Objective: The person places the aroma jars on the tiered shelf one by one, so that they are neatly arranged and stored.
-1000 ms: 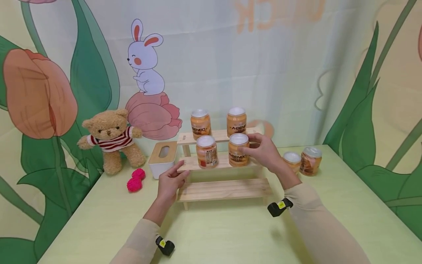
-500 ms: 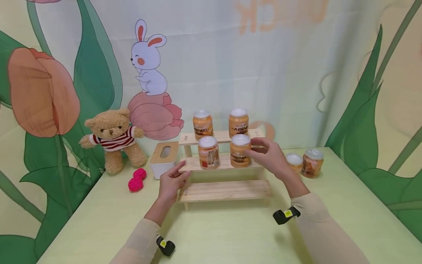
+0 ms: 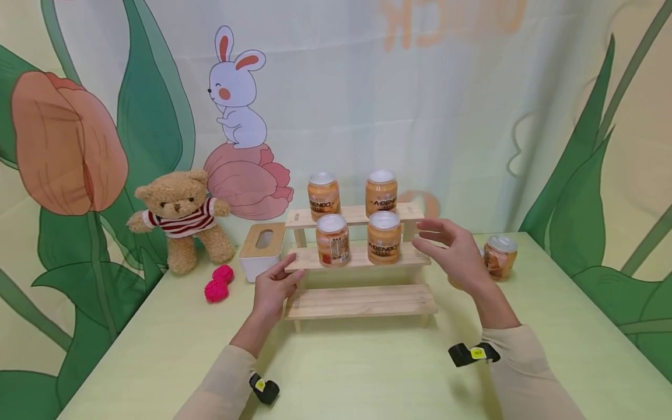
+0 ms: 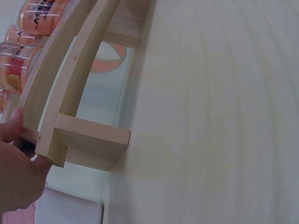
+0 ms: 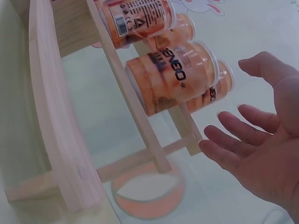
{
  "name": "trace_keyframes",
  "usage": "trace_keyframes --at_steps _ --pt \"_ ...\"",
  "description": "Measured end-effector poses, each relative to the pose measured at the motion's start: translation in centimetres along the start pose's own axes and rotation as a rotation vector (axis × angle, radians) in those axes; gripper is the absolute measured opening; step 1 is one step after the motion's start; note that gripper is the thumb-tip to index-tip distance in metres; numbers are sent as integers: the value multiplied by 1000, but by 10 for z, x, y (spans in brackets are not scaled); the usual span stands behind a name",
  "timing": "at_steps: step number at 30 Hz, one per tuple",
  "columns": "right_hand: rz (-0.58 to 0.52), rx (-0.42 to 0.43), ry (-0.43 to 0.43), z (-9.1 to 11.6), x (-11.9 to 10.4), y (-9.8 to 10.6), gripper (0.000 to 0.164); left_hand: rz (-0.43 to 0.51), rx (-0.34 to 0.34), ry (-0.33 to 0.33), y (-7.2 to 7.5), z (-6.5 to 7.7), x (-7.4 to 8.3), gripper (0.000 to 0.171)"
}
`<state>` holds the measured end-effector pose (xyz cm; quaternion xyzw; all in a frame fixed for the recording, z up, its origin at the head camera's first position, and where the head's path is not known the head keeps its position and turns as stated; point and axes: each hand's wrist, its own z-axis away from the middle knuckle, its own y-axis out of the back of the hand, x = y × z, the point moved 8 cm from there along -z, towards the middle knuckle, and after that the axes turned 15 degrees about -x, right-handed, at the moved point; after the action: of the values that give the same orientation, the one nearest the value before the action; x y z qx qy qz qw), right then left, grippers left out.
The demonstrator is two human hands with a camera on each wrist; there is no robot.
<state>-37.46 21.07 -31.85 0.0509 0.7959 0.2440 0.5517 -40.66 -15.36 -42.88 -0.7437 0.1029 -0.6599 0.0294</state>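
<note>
A three-step wooden display shelf [image 3: 362, 302] stands on the table. Its middle step carries two canned-fruit jars with clear lids, a left jar [image 3: 333, 242] with its small-print label forward and a right jar [image 3: 384, 240] showing its brand name. Behind them, on the top step, are another left jar [image 3: 323, 197] and right jar [image 3: 381, 195]. My left hand [image 3: 270, 291] grips the left end of the middle step between thumb and fingers. Just right of the front right jar, my right hand [image 3: 455, 256] is held with fingers spread and apart from it, as the right wrist view confirms.
On the table at right, a jar [image 3: 499, 256] stands beside another mostly hidden behind my right hand. To the shelf's left are a tissue box [image 3: 262, 251] with a wooden lid, pink yarn balls [image 3: 217, 290] and a teddy bear [image 3: 178, 224]. A printed curtain [image 3: 336, 87] hangs behind.
My right hand has let go of the front right jar and drawn back to the right, its fingers opening. The jar stays on the middle step. My left hand keeps its grip.
</note>
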Motion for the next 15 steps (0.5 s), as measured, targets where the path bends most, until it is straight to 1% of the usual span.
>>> trace_keyframes --at_steps 6,9,12,15 --pt "78 41 6 5 0 12 55 -1 4 5 3 1 -2 48" --pt "122 69 -3 7 2 21 55 -6 4 -3 3 1 -1 48" --pt "152 113 -22 12 7 35 55 0 -5 -15 2 0 0 48" --pt "178 163 -62 20 16 52 57 13 -17 -19 1 -1 0 48"
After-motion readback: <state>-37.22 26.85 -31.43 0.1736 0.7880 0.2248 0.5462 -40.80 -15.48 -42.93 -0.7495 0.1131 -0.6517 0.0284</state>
